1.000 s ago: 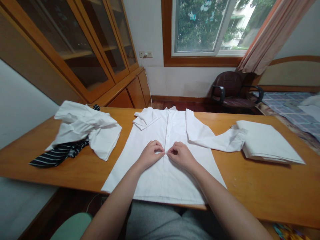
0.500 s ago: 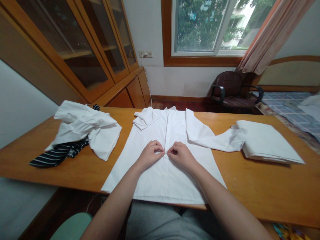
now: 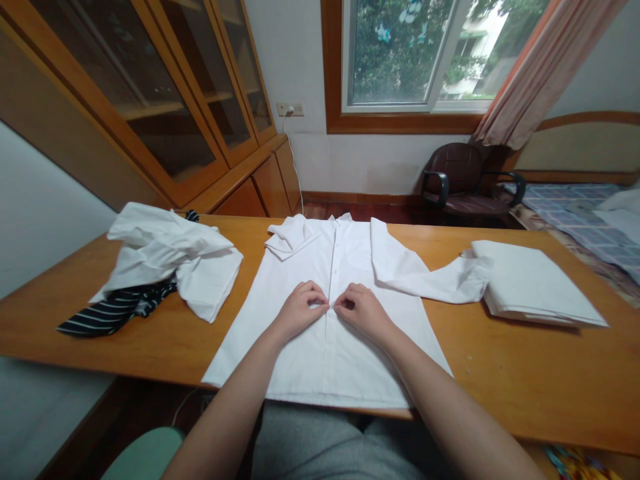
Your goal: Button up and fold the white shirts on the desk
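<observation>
A white button-up shirt lies front side up on the wooden table, its collar at the far edge and its hem towards me. My left hand pinches thumb and fingertips together at the front placket. Opposite it, my right hand makes the same pinch, the two sets of fingertips nearly meeting. Any button between them is too small to make out. One sleeve is folded in at the left; the other stretches out to the right. Above my hands, small buttons run up the placket.
A crumpled white garment lies on the left with a black striped tie under it. At the right, a folded white stack touches the sleeve's cuff. The wooden table ends just below the hem. A green stool stands lower left.
</observation>
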Demonstrator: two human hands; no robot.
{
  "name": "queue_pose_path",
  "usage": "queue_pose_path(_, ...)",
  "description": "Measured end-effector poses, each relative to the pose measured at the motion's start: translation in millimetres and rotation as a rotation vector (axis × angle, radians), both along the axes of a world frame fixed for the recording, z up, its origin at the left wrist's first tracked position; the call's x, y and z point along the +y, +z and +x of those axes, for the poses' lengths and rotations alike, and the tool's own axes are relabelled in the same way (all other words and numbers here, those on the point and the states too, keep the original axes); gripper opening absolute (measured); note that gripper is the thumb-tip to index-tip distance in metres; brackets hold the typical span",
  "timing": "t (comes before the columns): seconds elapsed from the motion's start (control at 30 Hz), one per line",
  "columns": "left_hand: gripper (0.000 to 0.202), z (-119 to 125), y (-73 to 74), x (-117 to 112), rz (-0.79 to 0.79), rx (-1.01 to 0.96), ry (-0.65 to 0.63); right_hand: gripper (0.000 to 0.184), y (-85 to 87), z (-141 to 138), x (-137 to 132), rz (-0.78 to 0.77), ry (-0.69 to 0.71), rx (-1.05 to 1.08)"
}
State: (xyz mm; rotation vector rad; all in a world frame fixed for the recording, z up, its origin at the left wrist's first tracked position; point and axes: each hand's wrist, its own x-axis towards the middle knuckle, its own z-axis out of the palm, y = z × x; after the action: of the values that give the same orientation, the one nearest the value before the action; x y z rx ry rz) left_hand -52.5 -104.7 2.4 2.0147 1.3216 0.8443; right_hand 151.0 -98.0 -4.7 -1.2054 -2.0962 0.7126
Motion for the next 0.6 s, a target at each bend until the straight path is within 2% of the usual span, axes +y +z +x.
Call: queue_pose_path(0.6, 0.006, 0.5, 0.9, -0.2, -0.009, -0.005, 0.0, 0.01, 3.2, -2.0, -0.6, -0.045, -0.042, -0.029)
